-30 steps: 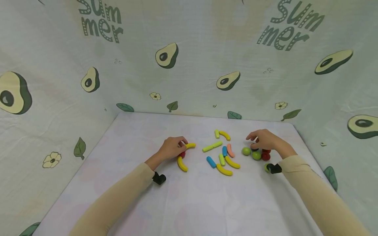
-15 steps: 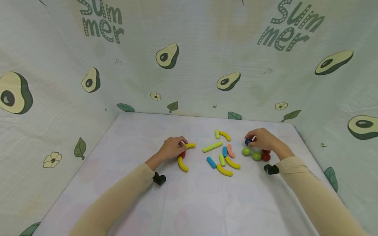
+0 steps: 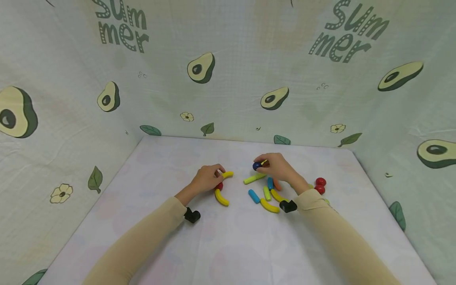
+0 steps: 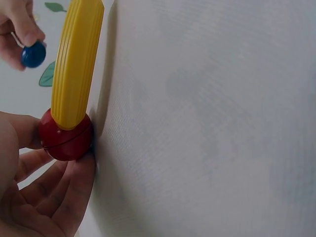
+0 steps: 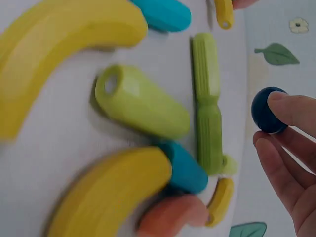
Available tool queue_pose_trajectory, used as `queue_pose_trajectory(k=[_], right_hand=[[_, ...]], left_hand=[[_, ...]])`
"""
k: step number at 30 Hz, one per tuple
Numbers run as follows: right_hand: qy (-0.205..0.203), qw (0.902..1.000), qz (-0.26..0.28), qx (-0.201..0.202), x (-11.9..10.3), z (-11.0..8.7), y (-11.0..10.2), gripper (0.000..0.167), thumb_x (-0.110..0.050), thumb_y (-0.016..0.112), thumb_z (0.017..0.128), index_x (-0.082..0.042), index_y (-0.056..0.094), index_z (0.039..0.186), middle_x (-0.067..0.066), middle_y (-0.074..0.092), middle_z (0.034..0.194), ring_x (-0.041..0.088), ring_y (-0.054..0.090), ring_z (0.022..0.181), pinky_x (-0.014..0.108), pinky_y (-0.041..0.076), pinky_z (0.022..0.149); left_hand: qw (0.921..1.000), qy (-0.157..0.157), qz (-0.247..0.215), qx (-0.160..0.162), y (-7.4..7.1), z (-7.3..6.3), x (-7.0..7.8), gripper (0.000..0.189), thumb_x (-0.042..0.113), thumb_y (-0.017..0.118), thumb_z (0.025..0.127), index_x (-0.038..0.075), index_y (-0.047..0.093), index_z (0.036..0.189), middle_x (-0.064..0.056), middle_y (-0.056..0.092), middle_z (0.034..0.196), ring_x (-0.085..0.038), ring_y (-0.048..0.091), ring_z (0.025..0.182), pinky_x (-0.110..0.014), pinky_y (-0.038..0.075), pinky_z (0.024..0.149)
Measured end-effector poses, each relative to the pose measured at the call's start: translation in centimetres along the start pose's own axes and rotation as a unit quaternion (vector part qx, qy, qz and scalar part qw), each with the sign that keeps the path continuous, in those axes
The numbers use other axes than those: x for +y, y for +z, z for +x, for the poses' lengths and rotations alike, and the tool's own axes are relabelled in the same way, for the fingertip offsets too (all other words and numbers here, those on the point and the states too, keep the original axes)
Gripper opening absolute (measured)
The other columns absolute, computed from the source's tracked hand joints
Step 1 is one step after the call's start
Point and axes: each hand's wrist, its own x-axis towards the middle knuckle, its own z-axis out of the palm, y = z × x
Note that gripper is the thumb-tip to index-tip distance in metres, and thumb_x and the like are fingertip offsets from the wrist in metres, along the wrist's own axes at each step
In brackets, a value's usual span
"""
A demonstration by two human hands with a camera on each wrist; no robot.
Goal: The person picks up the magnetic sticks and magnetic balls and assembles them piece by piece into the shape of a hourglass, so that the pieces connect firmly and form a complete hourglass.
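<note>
My left hand (image 3: pixel 207 179) grips a red ball (image 4: pixel 66 140) low on the table, its thumb and fingers around it. One yellow curved stick (image 4: pixel 76 64) touches this ball and extends away from it. Another yellow curved stick (image 3: pixel 222 198) lies on the near side of the ball. My right hand (image 3: pixel 279 166) pinches a dark blue ball (image 5: pixel 266 111) between thumb and fingertips. That ball is held up over the far middle of the table, near a pair of light-green straight sticks (image 5: pixel 207 103) lying end to end.
Several loose pieces lie mid-table: blue sticks (image 3: pixel 254 196), a light-green stick (image 3: pixel 267 193), yellow curved sticks (image 3: pixel 269 206) and a salmon curved stick (image 5: pixel 173 217). Two red balls (image 3: pixel 320 181) sit at the right; green balls there are mostly hidden by my right forearm. Printed cloth walls surround the table.
My right hand has picked up the dark blue ball from the cluster at the right and carried it left, over the far sticks. My left hand stays almost still on the red ball.
</note>
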Motion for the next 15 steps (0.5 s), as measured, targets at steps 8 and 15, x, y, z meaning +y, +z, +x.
queue_pose_trajectory(k=[8,15], right_hand=[[0.011,0.9993,0.036,-0.004,-1.7,1.7,3.6,0.034,-0.014,0.077,0.099,-0.006,0.073,0.132,0.013,0.073,0.127,0.027,0.071,0.105,0.04,0.061,0.092],[0.022,0.9986,0.045,-0.019,-2.0,2.5,5.5,0.033,-0.016,0.077,0.1,-0.009,0.074,0.131,0.01,0.073,0.129,0.024,0.07,0.107,0.039,0.06,0.093]], left_hand=[[0.9999,-0.011,-0.001,-0.002,0.1,0.2,-0.1,0.025,0.02,0.07,0.101,0.015,0.07,0.126,-0.004,0.073,0.101,-0.017,0.064,0.079,-0.027,0.058,0.072],[1.0,-0.007,0.001,-0.001,0.3,0.3,-0.4,0.025,0.021,0.07,0.102,0.015,0.07,0.126,-0.004,0.072,0.101,-0.017,0.064,0.079,-0.028,0.058,0.073]])
